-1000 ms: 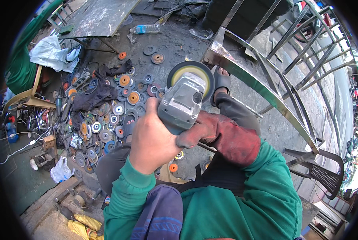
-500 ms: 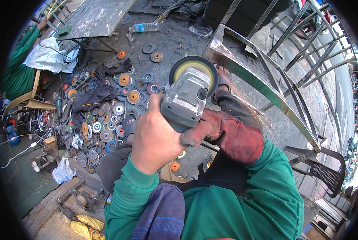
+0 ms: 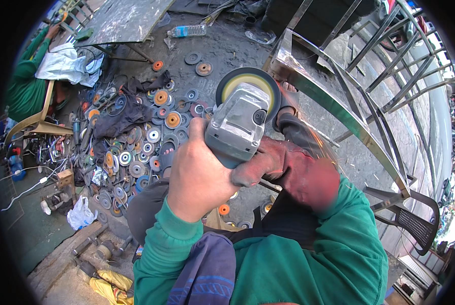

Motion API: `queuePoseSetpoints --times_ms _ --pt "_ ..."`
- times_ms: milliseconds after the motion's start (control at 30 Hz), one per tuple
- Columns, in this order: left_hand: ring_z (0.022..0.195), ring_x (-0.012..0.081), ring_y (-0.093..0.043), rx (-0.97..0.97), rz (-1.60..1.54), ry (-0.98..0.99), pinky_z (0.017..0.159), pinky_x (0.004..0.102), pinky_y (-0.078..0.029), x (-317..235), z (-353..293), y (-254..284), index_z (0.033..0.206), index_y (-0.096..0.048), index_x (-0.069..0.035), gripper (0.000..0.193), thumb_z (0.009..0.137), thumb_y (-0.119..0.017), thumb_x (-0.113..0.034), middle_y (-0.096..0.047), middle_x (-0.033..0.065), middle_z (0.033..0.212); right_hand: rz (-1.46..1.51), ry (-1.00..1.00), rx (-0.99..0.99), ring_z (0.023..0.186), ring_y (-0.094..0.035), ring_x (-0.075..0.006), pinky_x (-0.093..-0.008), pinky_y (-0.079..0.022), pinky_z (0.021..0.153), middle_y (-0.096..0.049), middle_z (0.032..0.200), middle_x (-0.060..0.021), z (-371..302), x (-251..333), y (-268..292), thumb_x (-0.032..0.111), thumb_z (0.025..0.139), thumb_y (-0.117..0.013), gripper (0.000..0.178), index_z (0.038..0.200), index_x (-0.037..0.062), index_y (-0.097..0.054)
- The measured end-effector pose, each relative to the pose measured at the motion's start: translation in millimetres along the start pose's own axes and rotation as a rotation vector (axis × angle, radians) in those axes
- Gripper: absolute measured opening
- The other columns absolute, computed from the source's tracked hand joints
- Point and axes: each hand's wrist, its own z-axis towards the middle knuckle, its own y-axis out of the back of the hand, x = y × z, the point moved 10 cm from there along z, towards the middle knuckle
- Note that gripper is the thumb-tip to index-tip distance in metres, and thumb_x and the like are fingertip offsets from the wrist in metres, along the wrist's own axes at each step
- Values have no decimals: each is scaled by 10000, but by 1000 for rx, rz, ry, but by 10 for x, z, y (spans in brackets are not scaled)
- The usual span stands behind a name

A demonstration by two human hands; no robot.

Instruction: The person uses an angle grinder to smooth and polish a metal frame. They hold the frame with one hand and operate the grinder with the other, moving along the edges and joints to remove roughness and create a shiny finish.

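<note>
An angle grinder (image 3: 236, 127) with a grey, dusty head is held between my two hands. My left hand (image 3: 194, 175), bare below a green cuff, wraps round its near left side. In a worn red glove, my right hand (image 3: 273, 162) is closed round the grinder's body from the right. The round disc (image 3: 223, 86), dark-rimmed with a yellowish face, meets the view of the shiny metal frame (image 3: 334, 104) at its near left end. Orange sparks (image 3: 316, 142) stream down to the right; the exact contact point is hidden.
Many used grinding discs (image 3: 153, 134) lie heaped on the floor to the left, with a dark cloth (image 3: 120, 122) among them. A water bottle (image 3: 187, 31) and a board-topped table (image 3: 128, 23) are farther off. Another person's green sleeve (image 3: 26, 94) shows far left; a dark chair (image 3: 415, 223) stands right.
My view has shifted slightly, so the surroundings sit a little differently. Both hands keep their hold on the grinder, and sparks still fly, now brighter near my right glove.
</note>
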Motion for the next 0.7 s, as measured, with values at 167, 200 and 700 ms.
queuePoseSetpoints --times_ms 167,200,700 --pt "933 448 -778 2 20 -7 790 506 -612 -41 10 -19 1203 -480 45 998 613 -1038 -536 -769 251 952 28 8 -4 1393 -559 -239 -413 -430 1190 -626 1493 -117 -28 18 17 264 783 -923 922 1570 27 -506" --pt "935 448 -779 -4 20 -32 791 507 -613 -72 15 -18 1203 -482 44 999 610 -1039 -534 -770 251 953 34 19 -10 1392 -560 -239 -413 -431 1190 -626 1493 -115 -32 18 26 264 780 -924 924 1571 28 -507" --pt "960 453 -779 47 70 22 831 509 -616 -71 36 -49 1247 -481 55 1051 614 -1024 -584 -774 264 987 26 32 -40 1313 -593 -183 -385 -466 1139 -664 1417 -97 -45 -107 111 242 778 -897 874 1550 44 -538"
